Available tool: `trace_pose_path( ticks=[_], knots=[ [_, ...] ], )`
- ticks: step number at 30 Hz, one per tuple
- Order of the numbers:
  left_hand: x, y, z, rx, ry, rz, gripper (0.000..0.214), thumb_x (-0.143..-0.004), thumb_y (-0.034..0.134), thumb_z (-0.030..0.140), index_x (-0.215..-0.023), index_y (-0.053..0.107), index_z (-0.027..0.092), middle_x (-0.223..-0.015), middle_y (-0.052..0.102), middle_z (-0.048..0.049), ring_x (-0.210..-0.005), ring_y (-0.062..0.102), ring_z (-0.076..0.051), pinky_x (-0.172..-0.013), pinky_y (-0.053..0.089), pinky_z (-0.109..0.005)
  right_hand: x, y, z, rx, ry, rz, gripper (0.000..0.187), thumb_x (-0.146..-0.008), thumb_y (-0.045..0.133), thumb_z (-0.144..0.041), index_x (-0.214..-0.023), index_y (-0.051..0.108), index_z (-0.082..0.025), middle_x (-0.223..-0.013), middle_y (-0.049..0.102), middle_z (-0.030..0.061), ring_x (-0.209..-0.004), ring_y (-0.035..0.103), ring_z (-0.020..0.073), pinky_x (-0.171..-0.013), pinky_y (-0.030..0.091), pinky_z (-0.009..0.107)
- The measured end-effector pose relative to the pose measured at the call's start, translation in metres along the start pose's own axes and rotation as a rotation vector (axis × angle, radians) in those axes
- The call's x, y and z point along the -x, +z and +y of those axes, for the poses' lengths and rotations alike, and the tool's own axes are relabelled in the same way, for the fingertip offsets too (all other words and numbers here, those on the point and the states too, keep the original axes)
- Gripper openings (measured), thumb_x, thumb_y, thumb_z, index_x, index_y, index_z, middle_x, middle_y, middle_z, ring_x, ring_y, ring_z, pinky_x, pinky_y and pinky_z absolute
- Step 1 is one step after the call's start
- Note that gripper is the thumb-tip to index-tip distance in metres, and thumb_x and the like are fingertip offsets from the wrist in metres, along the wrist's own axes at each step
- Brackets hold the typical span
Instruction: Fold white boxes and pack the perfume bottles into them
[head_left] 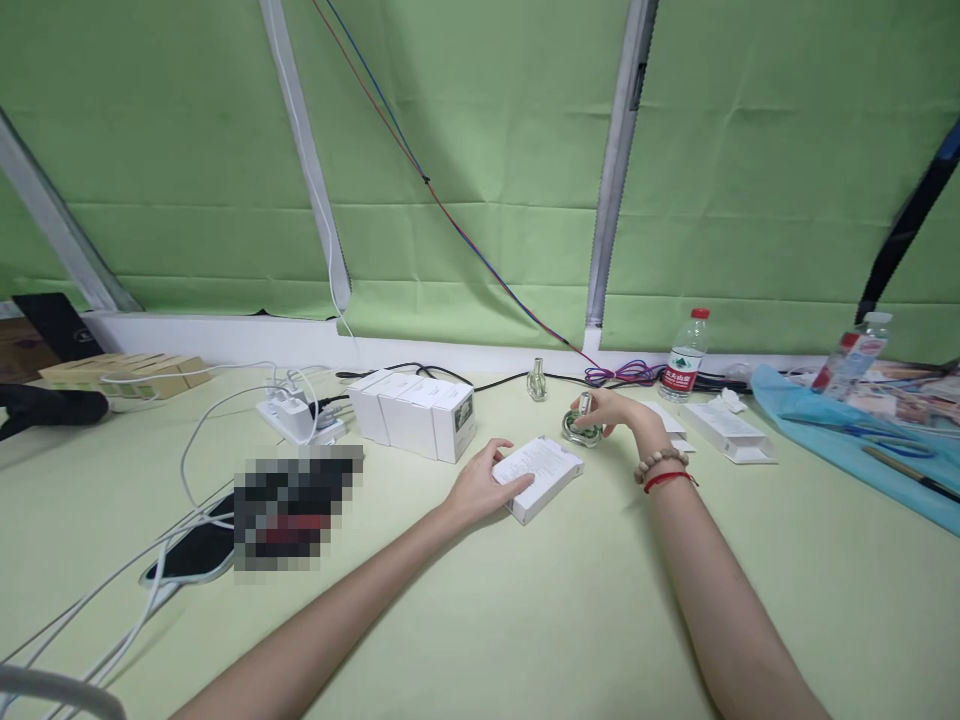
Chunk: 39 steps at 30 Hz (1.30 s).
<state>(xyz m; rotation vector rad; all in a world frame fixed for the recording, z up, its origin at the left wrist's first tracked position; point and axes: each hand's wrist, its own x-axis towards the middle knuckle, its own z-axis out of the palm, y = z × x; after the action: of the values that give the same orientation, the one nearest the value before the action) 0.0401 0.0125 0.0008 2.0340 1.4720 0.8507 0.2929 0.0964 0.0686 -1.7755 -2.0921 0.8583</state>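
Observation:
My left hand (484, 485) is closed around a flat white printed box (544, 475) on the table, with the thumb lying across its top. To the right of that box, my right hand (611, 410) has its fingers on a small clear glass bottle (581, 432) with a narrow neck. The bottle appears to stand on the tabletop. A similar glass bottle (536, 382) stands farther back, apart from both hands. Behind my left hand sits a row of white boxes (409, 410) packed side by side.
A water bottle with a red cap (681, 360) stands at the back right, near opened white cartons (731, 432) and a blue sheet (832, 440). On the left are a power strip (296, 415), white cables and a dark phone-like slab (195, 545). Yellowish boxes (127, 375) lie far left.

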Motion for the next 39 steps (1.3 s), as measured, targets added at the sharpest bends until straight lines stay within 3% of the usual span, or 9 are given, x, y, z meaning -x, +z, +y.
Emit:
trace_pose_path(
  ticks=[5, 10, 14, 17, 19, 25, 28, 32, 39],
  knots=[
    [0.007, 0.003, 0.008, -0.142, 0.064, -0.036, 0.061, -0.068, 0.061, 0.062, -0.114, 0.054, 0.022, -0.111, 0.058, -0.0074, -0.108, 0.049, -0.03, -0.09, 0.036, -0.042, 0.002, 0.0, -0.003, 0.005, 0.001, 0.013, 0.042, -0.07, 0.068, -0.018, -0.11, 0.059, -0.015, -0.106, 0.061, 0.0094, -0.084, 0.061, 0.0195, -0.052, 0.05, 0.019],
    [0.013, 0.006, 0.013, -0.227, 0.104, -0.04, 0.068, -0.069, 0.06, 0.061, -0.124, 0.049, 0.023, -0.112, 0.055, -0.0096, -0.11, 0.045, -0.031, -0.093, 0.032, -0.047, -0.003, 0.002, -0.002, 0.033, -0.003, 0.043, 0.042, -0.07, 0.066, -0.02, -0.111, 0.058, -0.015, -0.104, 0.062, 0.0078, -0.085, 0.061, 0.0188, -0.051, 0.049, 0.019],
    [0.021, 0.005, 0.016, -0.261, 0.307, -0.002, 0.069, -0.073, 0.061, 0.048, -0.136, 0.035, 0.032, -0.126, 0.045, -0.0078, -0.117, 0.039, -0.029, -0.098, 0.027, -0.047, -0.007, 0.003, -0.001, 0.045, -0.008, 0.058, 0.044, -0.07, 0.067, -0.022, -0.113, 0.056, -0.015, -0.104, 0.062, 0.0078, -0.084, 0.061, 0.0179, -0.05, 0.048, 0.018],
    [0.025, 0.006, 0.019, -0.295, 0.486, -0.049, 0.068, -0.072, 0.063, 0.048, -0.134, 0.04, 0.033, -0.134, 0.039, -0.0078, -0.122, 0.035, -0.03, -0.102, 0.023, -0.046, -0.008, 0.004, -0.001, 0.048, -0.007, 0.057, 0.042, -0.071, 0.066, -0.022, -0.112, 0.056, -0.015, -0.103, 0.062, 0.0073, -0.083, 0.061, 0.0176, -0.049, 0.047, 0.017],
    [0.025, 0.006, 0.019, -0.31, 0.531, -0.079, 0.069, -0.067, 0.067, 0.05, -0.13, 0.045, 0.031, -0.136, 0.038, -0.0087, -0.123, 0.034, -0.031, -0.103, 0.023, -0.046, -0.008, 0.004, -0.001, 0.051, -0.006, 0.056, 0.042, -0.072, 0.066, -0.021, -0.112, 0.056, -0.015, -0.102, 0.062, 0.0072, -0.082, 0.06, 0.0176, -0.048, 0.047, 0.017],
    [0.023, 0.008, 0.018, -0.308, 0.316, -0.002, 0.074, -0.066, 0.066, 0.05, -0.131, 0.043, 0.024, -0.135, 0.04, -0.0124, -0.123, 0.034, -0.032, -0.1, 0.026, -0.048, -0.009, 0.005, -0.001, 0.063, -0.017, 0.057, 0.045, -0.069, 0.067, -0.021, -0.112, 0.056, -0.015, -0.101, 0.062, 0.0078, -0.08, 0.061, 0.0174, -0.047, 0.046, 0.017],
    [0.021, 0.009, 0.016, -0.267, 0.257, 0.038, 0.073, -0.067, 0.065, 0.048, -0.131, 0.04, 0.023, -0.128, 0.048, -0.0113, -0.119, 0.038, -0.031, -0.098, 0.028, -0.047, -0.009, 0.005, -0.001, 0.071, -0.023, 0.06, 0.045, -0.068, 0.068, -0.02, -0.111, 0.057, -0.015, -0.101, 0.062, 0.0076, -0.081, 0.061, 0.0177, -0.048, 0.046, 0.017],
    [0.02, 0.007, 0.018, -0.219, 0.243, 0.042, 0.071, -0.064, 0.066, 0.046, -0.127, 0.043, 0.022, -0.116, 0.057, -0.0089, -0.109, 0.046, -0.03, -0.095, 0.031, -0.045, -0.009, 0.005, -0.002, 0.08, -0.035, 0.055, 0.038, -0.068, 0.068, -0.02, -0.105, 0.061, -0.015, -0.098, 0.063, 0.0072, -0.079, 0.061, 0.0178, -0.048, 0.046, 0.017],
    [0.023, 0.004, 0.021, -0.23, 0.323, 0.007, 0.088, -0.052, 0.072, 0.051, -0.13, 0.04, 0.024, -0.11, 0.059, -0.0086, -0.104, 0.049, -0.031, -0.096, 0.03, -0.045, -0.009, 0.003, -0.005, 0.089, -0.091, -0.007, 0.037, -0.066, 0.07, -0.021, -0.102, 0.064, -0.016, -0.092, 0.066, 0.0054, -0.077, 0.062, 0.0175, -0.05, 0.046, 0.018]
  ],
)
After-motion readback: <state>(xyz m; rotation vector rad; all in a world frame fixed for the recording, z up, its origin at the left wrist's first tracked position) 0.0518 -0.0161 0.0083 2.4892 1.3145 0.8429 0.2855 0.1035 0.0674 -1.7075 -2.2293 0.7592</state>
